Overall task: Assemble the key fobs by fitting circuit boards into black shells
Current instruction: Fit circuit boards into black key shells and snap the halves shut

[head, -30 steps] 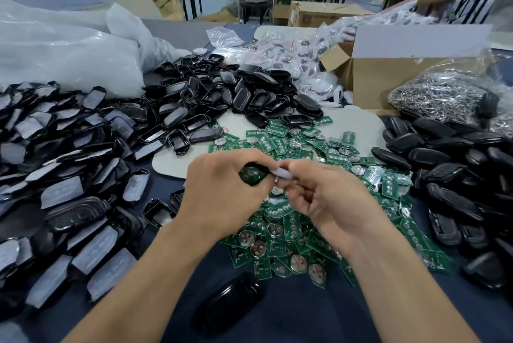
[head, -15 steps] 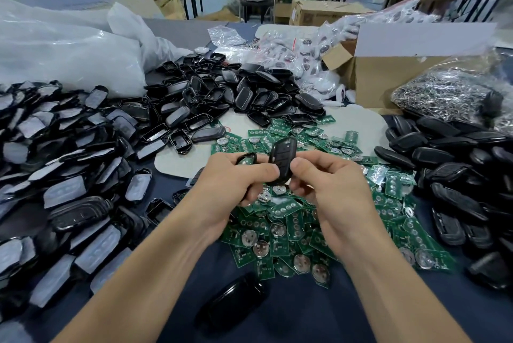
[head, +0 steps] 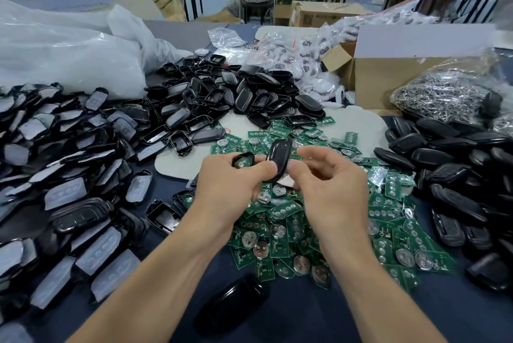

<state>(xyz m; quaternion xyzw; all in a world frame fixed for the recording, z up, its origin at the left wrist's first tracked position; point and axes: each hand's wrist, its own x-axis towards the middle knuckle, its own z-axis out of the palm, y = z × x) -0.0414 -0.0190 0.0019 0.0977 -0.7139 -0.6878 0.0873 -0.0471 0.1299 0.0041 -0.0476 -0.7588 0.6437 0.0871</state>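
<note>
In the middle of the view, both hands meet just above a heap of green circuit boards on the dark blue table. The left hand has its fingers curled round a black shell half with a green board already seated inside it, face up towards the camera. Just beside it at 3 o'clock, the right hand pinches the lower end of a glossy black cover, which stands nearly upright. The forefinger is lifted off it, and the left thumb touches its side. Empty open shells are piled at 12 o'clock. Shells with grey film fill the 9 o'clock side, and closed black covers are heaped at 3 o'clock. One black shell lies alone at 6 o'clock between the forearms. A white plastic bag sits at 10 o'clock, a cardboard box at 1 o'clock and a bag of metal rings at 2 o'clock.
</note>
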